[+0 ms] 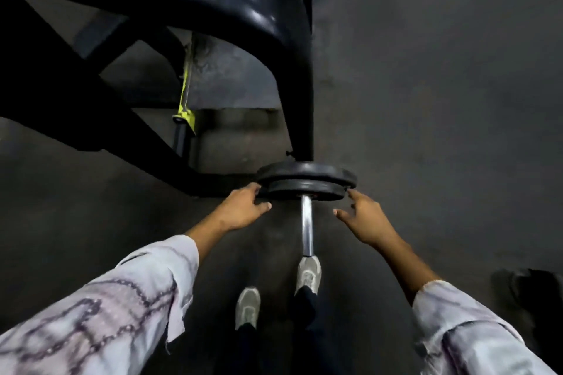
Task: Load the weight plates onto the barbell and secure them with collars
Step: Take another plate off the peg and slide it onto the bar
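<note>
Dark gym floor (426, 100) under me; two black plates (306, 181) sit on the chrome barbell sleeve (307, 225). My left hand (240, 208) and right hand (362, 215) touch opposite rims, fingers loose. They look heavy, rigid; I'd grip the rims.

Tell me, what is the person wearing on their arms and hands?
Both hands are bare: the left hand and right hand have no gloves or rings that show. Loose pale grey sleeves with dark purplish chain-like squiggles cover both arms, ending partway down the forearms.
</note>
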